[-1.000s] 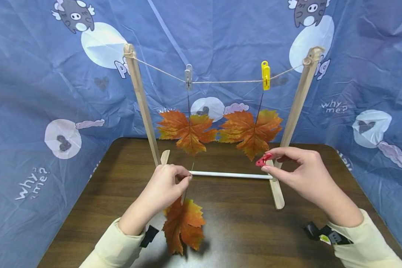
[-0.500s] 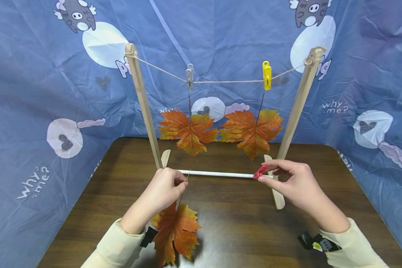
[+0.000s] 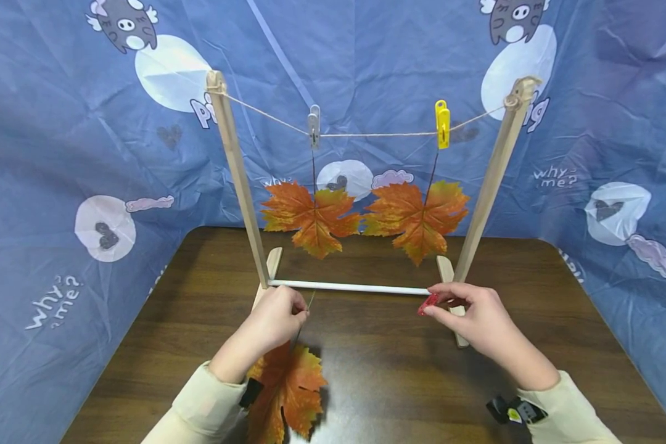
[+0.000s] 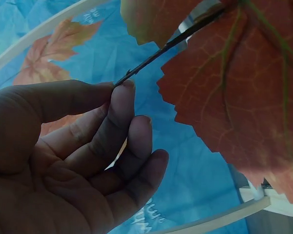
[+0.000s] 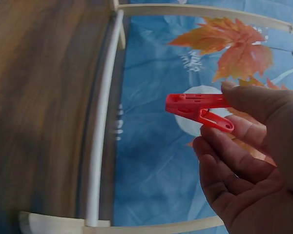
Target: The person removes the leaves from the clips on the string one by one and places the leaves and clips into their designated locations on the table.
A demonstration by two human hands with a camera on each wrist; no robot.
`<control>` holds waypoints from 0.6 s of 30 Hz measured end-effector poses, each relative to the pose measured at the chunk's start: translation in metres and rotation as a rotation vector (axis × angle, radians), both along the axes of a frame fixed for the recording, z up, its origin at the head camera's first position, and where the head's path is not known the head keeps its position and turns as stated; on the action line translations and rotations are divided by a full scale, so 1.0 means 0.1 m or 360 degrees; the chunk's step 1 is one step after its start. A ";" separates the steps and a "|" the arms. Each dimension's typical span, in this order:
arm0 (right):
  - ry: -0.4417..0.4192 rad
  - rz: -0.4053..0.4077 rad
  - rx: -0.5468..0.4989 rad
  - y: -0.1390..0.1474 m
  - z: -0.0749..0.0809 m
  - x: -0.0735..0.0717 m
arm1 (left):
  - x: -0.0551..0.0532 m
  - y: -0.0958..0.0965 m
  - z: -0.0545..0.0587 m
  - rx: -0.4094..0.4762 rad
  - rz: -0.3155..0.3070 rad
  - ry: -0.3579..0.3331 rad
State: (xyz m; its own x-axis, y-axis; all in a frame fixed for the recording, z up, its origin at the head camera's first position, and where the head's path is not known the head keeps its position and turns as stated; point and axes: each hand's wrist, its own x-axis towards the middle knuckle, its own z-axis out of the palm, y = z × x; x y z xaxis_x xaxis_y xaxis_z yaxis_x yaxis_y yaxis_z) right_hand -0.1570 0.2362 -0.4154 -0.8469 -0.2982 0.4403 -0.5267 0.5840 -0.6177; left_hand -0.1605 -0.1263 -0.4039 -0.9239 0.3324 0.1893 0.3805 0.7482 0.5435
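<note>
My left hand [image 3: 277, 314] pinches the thin stem [image 4: 151, 59] of an orange artificial maple leaf [image 3: 288, 391] between thumb and forefinger. The leaf hangs below that hand, low over the table. In my right hand [image 3: 474, 314] is a red clothespin [image 5: 198, 108], pinched by its handles between thumb and fingers, its nose pointing toward the left hand. Beyond both hands, a twine line [image 3: 372, 135] carries a grey clothespin [image 3: 314, 126] and a yellow clothespin [image 3: 443, 125]. From each one hangs a similar maple leaf by its stem, a left leaf [image 3: 313, 216] and a right leaf [image 3: 419, 216].
Two wooden posts [image 3: 237, 179] on wooden feet hold up the twine. A white rod [image 3: 355, 287] joins them low down, just past my hands. The dark wooden table [image 3: 388, 357] lies underneath, with a blue patterned cloth [image 3: 366, 61] behind and at both sides.
Both hands have come lower and nearer to me, the left with the leaf and the right with the red clothespin. The leaves on the line hang as before.
</note>
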 end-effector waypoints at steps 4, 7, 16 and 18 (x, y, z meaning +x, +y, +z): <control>-0.0094 -0.0052 0.0099 0.03 -0.08 0.01 | -0.01 0.00 -0.05 -0.0025 -0.0010 -0.0018; -0.0167 -0.0084 0.0145 0.03 -0.15 0.01 | -0.01 0.00 -0.08 -0.0046 0.0010 -0.0050; -0.0214 -0.0205 0.0131 0.02 -0.38 0.00 | -0.01 0.02 -0.21 -0.0062 0.0003 -0.0150; -0.0217 -0.0219 0.0144 0.02 -0.45 0.00 | -0.02 0.04 -0.25 -0.0082 -0.0013 -0.0134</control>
